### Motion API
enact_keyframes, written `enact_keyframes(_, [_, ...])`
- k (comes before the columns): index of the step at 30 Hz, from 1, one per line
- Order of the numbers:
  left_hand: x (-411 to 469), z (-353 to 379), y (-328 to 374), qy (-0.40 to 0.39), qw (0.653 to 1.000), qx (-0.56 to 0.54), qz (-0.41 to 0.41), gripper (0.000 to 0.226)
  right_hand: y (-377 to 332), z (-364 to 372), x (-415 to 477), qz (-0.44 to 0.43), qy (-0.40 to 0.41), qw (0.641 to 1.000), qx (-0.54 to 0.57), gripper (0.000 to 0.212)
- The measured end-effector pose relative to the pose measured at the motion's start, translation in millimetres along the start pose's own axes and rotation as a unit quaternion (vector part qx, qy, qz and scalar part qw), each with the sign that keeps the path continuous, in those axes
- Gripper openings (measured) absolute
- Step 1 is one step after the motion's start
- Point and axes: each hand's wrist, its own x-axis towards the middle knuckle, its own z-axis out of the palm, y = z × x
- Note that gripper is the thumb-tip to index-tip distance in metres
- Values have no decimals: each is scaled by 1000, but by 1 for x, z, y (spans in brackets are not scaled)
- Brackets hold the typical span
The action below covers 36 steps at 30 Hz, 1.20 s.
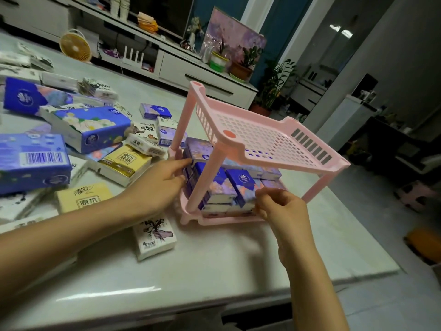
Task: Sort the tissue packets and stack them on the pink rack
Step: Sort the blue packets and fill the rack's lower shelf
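Observation:
A pink two-tier rack (281,139) stands on the white table (202,266). Its lower shelf holds several purple and blue tissue packets (222,185), some upright and some stacked; the top shelf is bare. My left hand (160,182) reaches in from the left, its straight fingers pressing the side of the packets by the front post. My right hand (279,206) is at the front of the lower shelf, fingers curled and pinching the edge of a purple packet (247,194). Loose packets lie to the left: yellow ones (83,197), large blue ones (95,125) and white illustrated ones (155,237).
A yellow desk fan (75,47) stands at the table's far side. Behind it runs a white TV cabinet (191,70) with potted plants (243,65) and a picture. The table's right edge drops to the floor, where a pink stool (415,194) sits.

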Motion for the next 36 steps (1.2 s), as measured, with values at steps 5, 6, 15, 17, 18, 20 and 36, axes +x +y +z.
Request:
enact_keyframes(5, [0,1,2,11,1000,18,-4,47,5,5,1,-15,2,999,-38,22])
enact_keyframes(6, [0,1,3,10,1000,20,-3,46,5,6,1,-17,2,999,-41,22])
enact_keyframes(15, [-2,-2,4,18,999,40,0,39,1,12,-6,-172,21,965,-195,20])
enact_keyframes(17, [-5,-3,7,54,997,50,13,26,2,15,-8,-209,11,950,-230,33])
enact_keyframes(18, [-7,-3,8,66,996,50,17,20,2,17,-8,-213,4,947,-240,32])
enact_keyframes(20, [-10,-3,11,69,997,42,21,18,5,19,-6,-221,-6,939,-262,24])
enact_keyframes(36, [-16,-4,13,23,996,52,63,32,6,16,-8,-237,-35,932,-271,27])
